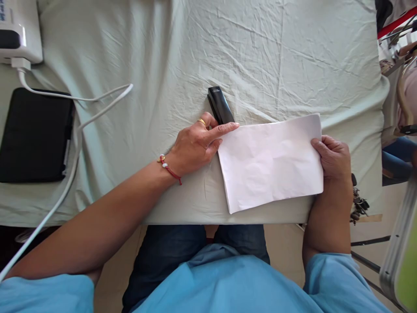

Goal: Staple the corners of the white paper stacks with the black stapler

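Note:
A folded white sheet of paper [272, 161] lies on the table near its front edge. My right hand [332, 158] grips the paper's right edge, fingers curled over it. My left hand [198, 143] rests at the paper's upper left corner, its index finger stretched out along the top edge and the other fingers curled. A black stapler [220, 105] lies just behind my left hand, touching the paper's corner. I wear a gold ring and a red thread bracelet on the left hand.
The table is covered by a creased pale green cloth [260, 56]. A black tablet case [34, 134] lies at the left, a white device [19, 30] with a white cable [81, 117] at the far left corner. Chairs and clutter stand to the right.

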Demonstrator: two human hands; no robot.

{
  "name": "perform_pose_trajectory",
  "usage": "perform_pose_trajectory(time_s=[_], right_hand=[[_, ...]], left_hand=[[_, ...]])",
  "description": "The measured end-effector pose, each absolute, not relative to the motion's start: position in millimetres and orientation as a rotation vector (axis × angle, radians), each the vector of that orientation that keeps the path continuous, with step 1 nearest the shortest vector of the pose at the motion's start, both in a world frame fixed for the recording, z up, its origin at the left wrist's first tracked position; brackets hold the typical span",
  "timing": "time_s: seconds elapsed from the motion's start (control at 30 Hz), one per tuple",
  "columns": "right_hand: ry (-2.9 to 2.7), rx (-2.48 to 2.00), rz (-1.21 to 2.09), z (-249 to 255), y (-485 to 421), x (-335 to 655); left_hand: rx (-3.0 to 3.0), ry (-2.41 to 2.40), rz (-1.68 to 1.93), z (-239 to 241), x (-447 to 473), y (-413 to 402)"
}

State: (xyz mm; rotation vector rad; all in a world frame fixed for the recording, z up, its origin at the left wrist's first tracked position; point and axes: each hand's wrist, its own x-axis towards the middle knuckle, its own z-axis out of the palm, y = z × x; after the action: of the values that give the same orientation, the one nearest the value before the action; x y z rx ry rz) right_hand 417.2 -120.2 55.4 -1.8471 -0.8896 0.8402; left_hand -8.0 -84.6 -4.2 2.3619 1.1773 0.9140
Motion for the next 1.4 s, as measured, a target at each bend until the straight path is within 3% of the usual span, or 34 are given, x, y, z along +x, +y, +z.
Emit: perform_pose_trajectory(time_s=[0.23, 0.67, 1.0, 1.27, 1.4], right_hand=[[-0.888, -1.801, 0.842, 53.3, -119.7, 414.3], [-0.847, -1.767, 0.845, 56.0, -120.3, 407.8], [-0.810, -1.781, 0.931, 56.1, -124.1, 411.8], [-0.875, -1.719, 1.041, 64.1, -146.0, 405.6], [-0.816, -1.594, 0.938, 57.4, -142.1, 399.2]], left_hand=[[2.338, 1.065, 1.162, -10.1, -12.7, -75.4], [2.319, 0.909, 1.294, -7.3, -23.2, -69.3], [2.330, 1.042, 1.146, -6.3, -10.2, -77.3], [1.973, 0.984, 1.129, 8.1, -15.8, -72.9], [1.783, 0.959, 1.178, 6.6, -15.5, -75.9]])
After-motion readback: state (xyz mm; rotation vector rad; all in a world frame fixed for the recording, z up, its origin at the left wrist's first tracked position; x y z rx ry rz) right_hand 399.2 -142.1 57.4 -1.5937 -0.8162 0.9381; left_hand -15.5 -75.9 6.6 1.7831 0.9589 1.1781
